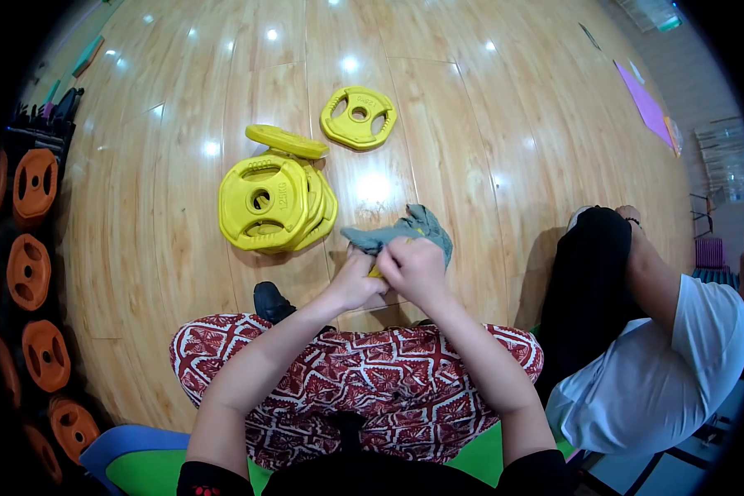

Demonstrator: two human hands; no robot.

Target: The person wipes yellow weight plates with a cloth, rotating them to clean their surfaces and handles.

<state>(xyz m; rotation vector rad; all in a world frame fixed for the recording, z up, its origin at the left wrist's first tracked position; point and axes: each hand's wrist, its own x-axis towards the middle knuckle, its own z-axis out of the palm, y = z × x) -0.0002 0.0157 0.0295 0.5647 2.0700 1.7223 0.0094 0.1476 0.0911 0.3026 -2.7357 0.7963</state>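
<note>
Low in front of my lap, my left hand (pixel 357 283) is closed on a yellow weight plate (pixel 375 272), of which only a small bit shows between my hands. Close beside it, my right hand (pixel 415 266) is closed on a bunched grey-green cloth (pixel 426 223), which drapes over the plate and hides most of it. Just ahead to the left, several yellow weight plates (pixel 263 203) lie stacked on the floor, the top one marked 1.25KG. Another yellow plate (pixel 286 141) leans tilted at the back of that stack. Farther off, a single yellow plate (pixel 359 118) lies flat.
A rack of orange weight plates (pixel 30 271) stands along the left. On my right sits another person in a white shirt (pixel 661 372), with dark trousers (pixel 591 273). A black shoe (pixel 271 302) is near my left knee. Wooden floor (pixel 488 124) stretches ahead; a purple mat (pixel 643 103) lies far right.
</note>
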